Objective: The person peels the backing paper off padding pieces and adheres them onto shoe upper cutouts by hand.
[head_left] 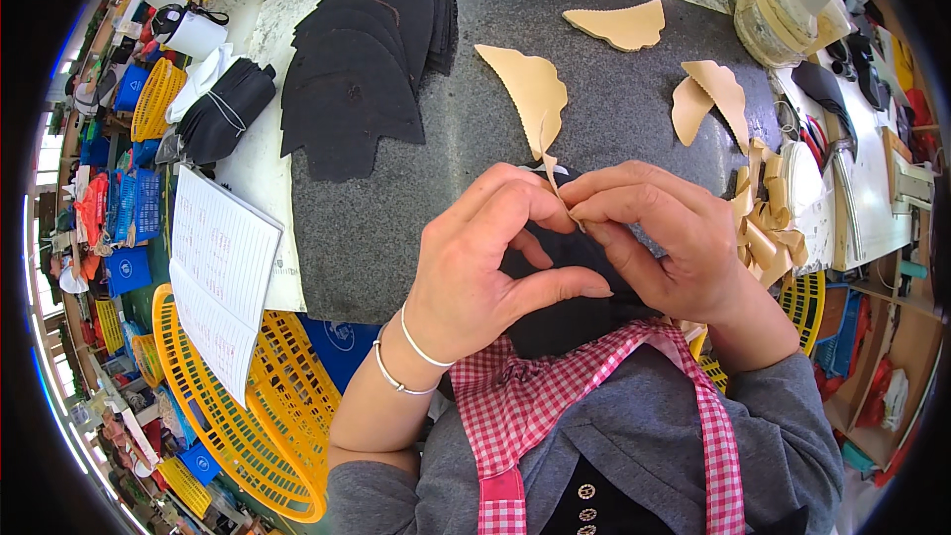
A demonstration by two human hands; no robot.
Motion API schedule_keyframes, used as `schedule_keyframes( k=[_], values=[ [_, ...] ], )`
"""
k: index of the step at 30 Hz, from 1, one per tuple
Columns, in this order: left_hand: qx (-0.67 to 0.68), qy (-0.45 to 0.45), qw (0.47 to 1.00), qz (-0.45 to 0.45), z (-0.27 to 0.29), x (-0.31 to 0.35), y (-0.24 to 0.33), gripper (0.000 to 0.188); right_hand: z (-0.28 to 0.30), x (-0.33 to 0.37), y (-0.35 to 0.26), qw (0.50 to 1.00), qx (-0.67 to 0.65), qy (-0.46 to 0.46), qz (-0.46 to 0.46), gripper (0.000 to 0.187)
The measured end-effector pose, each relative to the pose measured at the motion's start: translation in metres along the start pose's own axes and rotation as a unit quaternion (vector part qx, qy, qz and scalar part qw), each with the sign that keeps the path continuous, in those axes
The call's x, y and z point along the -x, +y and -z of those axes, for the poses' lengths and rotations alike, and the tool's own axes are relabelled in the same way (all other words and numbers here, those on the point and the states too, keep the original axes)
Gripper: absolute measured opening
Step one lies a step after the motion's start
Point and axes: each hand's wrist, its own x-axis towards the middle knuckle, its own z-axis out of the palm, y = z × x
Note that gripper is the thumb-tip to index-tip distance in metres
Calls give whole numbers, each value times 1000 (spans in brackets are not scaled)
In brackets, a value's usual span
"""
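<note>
My right hand [659, 238] pinches a thin, twisted tan strip [553, 176] between thumb and fingertips. From the other side, my left hand [485, 248] curls its fingers against the same strip, its thumb stretched out apart from them. The strip meets the lower tip of a tan leather-like piece [530, 94] with a scalloped edge; whether they are joined I cannot tell. Farther off on the dark grey mat [614, 74] lie a similar piece [619, 25] and two overlapping tan pieces [711, 99]. Black material [570, 312] beneath my hands is partly hidden.
Fanned black pieces [362, 69] cover the mat's left, beside a tied black bundle [230, 111]. An open notebook [223, 267] overhangs a yellow basket [248, 416]. Tan strips [768, 228] pile up right of my right hand. A crusted pot with a brush [783, 15] stands far right.
</note>
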Motion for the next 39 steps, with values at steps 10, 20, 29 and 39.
schedule_keyframes(
  k=[10, 20, 29, 39],
  values=[
    [502, 29, 860, 86, 1, -2, -15, 3, 5, 10, 46, 773, -553, 163, -265, 30],
    [793, 73, 598, 94, -5, -7, -46, 33, 63, 46, 92, 667, -688, 124, -257, 31],
    [300, 210, 930, -41, -36, -14, -11, 47, 38, 14, -16, 931, -233, -37, -280, 32],
    [205, 113, 967, 101, 36, 29, -7, 58, 15, -10, -4, 955, -158, -81, -238, 25]
  ],
)
